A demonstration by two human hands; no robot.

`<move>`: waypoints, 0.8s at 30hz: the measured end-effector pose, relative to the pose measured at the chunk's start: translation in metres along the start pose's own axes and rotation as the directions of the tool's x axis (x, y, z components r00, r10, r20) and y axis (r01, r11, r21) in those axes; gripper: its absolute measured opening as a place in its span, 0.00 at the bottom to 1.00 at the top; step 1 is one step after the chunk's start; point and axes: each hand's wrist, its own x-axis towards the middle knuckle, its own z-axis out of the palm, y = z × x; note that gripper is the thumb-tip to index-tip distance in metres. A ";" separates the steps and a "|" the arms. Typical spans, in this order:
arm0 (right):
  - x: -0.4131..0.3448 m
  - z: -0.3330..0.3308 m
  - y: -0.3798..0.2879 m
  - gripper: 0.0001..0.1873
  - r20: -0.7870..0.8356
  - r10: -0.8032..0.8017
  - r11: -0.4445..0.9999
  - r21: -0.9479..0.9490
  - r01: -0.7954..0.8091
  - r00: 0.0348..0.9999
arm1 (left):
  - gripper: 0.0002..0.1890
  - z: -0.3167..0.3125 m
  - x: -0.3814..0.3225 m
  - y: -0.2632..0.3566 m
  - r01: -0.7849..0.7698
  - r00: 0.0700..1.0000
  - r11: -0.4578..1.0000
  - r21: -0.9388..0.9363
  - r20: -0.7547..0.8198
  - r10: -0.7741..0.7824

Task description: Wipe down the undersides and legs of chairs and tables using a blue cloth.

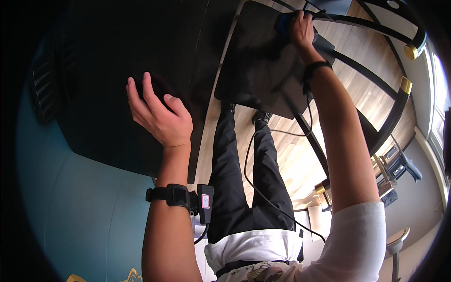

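Observation:
My left hand (pixel 160 114) is raised in front of a large black surface (pixel 116 141), fingers apart and slightly curled, with nothing visible in it. At the upper right, my right hand (pixel 303 30) grips a dark object with a blue part (pixel 284 24), mostly covered by the fingers and too dark to identify. That object lies against the glossy black panel (pixel 246 70), near its far right edge. Each wrist wears a black strap with a cable; a small black box (pixel 205 203) bearing a label is fixed beside the left strap.
Curved black bars (pixel 391 127) with gold-coloured ends stand right of the panel. A thin cable (pixel 246 158) loops before my legs. My feet are on the wood-look floor (pixel 299 169). A black ribbed object (pixel 49 88) is at the far left, beside a blue-green surface (pixel 88 197).

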 end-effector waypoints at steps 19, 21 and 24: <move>-0.384 -0.008 -0.031 0.13 0.452 -0.120 0.992 0.084 0.092 0.884 | 0.29 -0.002 -0.004 -0.006 0.006 0.999 1.000 0.005 0.035 -0.006; -0.417 -0.007 -0.017 0.09 0.676 -0.142 0.990 0.115 0.086 0.723 | 0.29 0.000 -0.002 0.005 0.015 0.999 1.000 -0.003 0.044 -0.015; -0.409 -0.012 -0.019 0.07 0.618 -0.216 0.947 0.320 0.010 0.756 | 0.27 0.007 -0.003 0.009 0.003 1.000 1.000 -0.021 0.027 -0.002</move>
